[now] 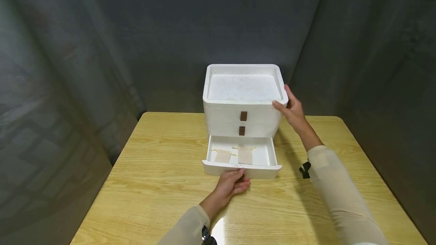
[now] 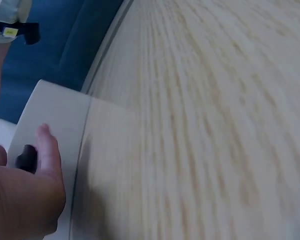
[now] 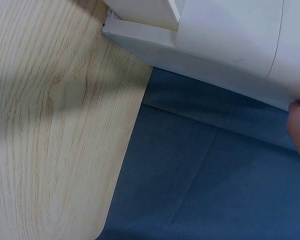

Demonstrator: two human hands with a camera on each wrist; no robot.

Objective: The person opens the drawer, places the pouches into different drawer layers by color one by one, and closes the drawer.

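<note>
Dark grey-blue cloth walls close round a light wooden table (image 1: 153, 184) with a pale grain. Near its far edge, about midway across, stands a white plastic 3-drawer cabinet (image 1: 242, 97) with rounded corners and a shallow recessed top. Its 2 upper drawers are shut, each with a small brown tab handle (image 1: 243, 116).

The bottom white drawer (image 1: 262, 160) is pulled out towards the person. Inside lie 2 small tan paper-like tags (image 1: 245, 157) side by side, with thin yellowish strings.

The left hand (image 1: 233, 184) is at the middle of the drawer's front panel, fingers curled and pinched on the small dark handle (image 2: 26, 157); the left wrist view shows the thumb beside that handle.

The right hand (image 1: 293, 110) rests against the cabinet's upper right corner, fingers fairly straight and together along the side, thumb lying on the front of the top rim. Both arms wear cream long sleeves (image 1: 337, 192).
</note>
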